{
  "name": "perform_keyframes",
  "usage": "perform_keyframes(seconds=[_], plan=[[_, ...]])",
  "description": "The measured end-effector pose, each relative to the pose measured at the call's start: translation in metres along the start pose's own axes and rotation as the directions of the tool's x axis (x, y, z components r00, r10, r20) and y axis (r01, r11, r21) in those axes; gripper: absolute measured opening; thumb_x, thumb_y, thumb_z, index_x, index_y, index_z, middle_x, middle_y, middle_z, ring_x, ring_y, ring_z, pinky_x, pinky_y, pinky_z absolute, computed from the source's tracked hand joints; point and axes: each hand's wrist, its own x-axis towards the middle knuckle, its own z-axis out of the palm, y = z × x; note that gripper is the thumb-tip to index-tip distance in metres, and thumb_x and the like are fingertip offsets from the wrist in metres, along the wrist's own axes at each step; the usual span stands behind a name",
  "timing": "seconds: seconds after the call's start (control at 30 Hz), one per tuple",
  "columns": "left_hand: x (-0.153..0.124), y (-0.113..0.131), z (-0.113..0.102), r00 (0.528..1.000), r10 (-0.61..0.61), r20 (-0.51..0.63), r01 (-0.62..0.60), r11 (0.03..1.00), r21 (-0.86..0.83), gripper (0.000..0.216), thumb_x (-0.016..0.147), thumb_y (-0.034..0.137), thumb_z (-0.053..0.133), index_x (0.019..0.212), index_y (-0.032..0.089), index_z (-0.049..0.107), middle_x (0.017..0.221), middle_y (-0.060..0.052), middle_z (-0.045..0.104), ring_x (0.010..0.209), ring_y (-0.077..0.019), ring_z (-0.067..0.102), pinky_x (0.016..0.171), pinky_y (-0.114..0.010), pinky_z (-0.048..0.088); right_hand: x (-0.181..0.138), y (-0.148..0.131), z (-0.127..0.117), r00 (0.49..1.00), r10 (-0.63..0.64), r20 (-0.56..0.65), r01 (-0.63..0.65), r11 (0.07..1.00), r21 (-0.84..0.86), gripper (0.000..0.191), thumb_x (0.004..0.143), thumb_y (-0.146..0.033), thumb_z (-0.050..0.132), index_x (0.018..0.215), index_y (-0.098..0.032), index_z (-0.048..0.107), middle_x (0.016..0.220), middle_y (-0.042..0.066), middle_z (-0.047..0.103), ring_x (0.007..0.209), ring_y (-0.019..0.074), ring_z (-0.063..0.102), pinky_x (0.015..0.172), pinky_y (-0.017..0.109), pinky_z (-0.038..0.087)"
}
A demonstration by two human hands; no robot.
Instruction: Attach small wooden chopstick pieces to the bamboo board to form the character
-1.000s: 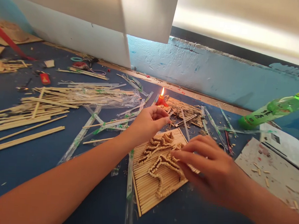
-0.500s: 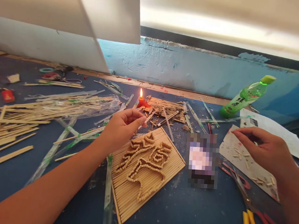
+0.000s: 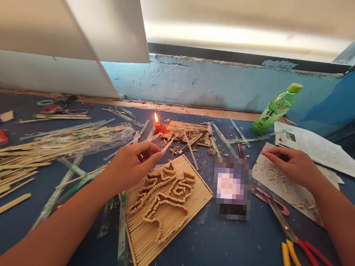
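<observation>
My left hand hovers over the upper left corner of a bamboo-stick mat that carries a raised pattern of small stick pieces. Its thumb and forefinger are pinched on a thin stick that points toward a lit red candle. My right hand rests on a speckled sheet of paper strewn with short stick bits; its fingers are curled down onto the paper, and whether they grip a bit is unclear.
A second stick mat lies behind the candle. Loose chopsticks and plastic wrappers cover the left. A green bottle leans at the back right. Pliers and cutters lie at the right front, a blurred object beside the mat.
My right hand left the patterned mat and went right onto the speckled paper. The left hand stayed pinched near the candle. The view swung right, revealing the pliers.
</observation>
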Motion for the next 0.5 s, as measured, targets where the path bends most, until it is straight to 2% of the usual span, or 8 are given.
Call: perform_keyframes(seconds=[0.07,0.17,0.5], plan=[[0.0009,-0.0024,0.0000,1.000,0.005,0.031,-0.007,0.996,0.085,0.026,0.090,0.046,0.059,0.093,0.022,0.070,0.076,-0.002,0.069,0.059,-0.0150,0.053,0.060,-0.029,0.041,0.0002,-0.0001,0.0003,1.000,-0.014,0.003,0.014,1.000,-0.021,0.036,0.090,-0.051,0.060,0.096,-0.019,0.075,0.082,0.007,0.074,0.062,0.0171,0.060,0.059,0.029,0.043],[0.0025,-0.0065,0.0005,0.996,0.007,0.090,-0.019,0.992,0.128,0.027,0.090,0.046,0.057,0.092,0.023,0.071,0.078,-0.003,0.072,0.060,-0.0167,0.057,0.061,-0.029,0.043,0.0003,-0.0005,0.0010,1.000,-0.026,0.016,0.027,0.999,-0.044,0.034,0.091,-0.050,0.059,0.095,-0.020,0.075,0.078,0.005,0.073,0.059,0.0166,0.059,0.058,0.029,0.043],[-0.0026,-0.0109,-0.0064,0.968,-0.020,0.249,-0.019,0.988,0.154,0.030,0.091,0.042,0.050,0.081,0.024,0.072,0.067,-0.001,0.068,0.058,-0.0179,0.057,0.053,-0.027,0.037,0.0002,-0.0097,0.0062,0.997,-0.056,0.046,0.059,0.996,-0.074,0.029,0.091,-0.047,0.061,0.096,-0.022,0.075,0.089,0.005,0.075,0.064,0.0181,0.063,0.061,0.030,0.045]])
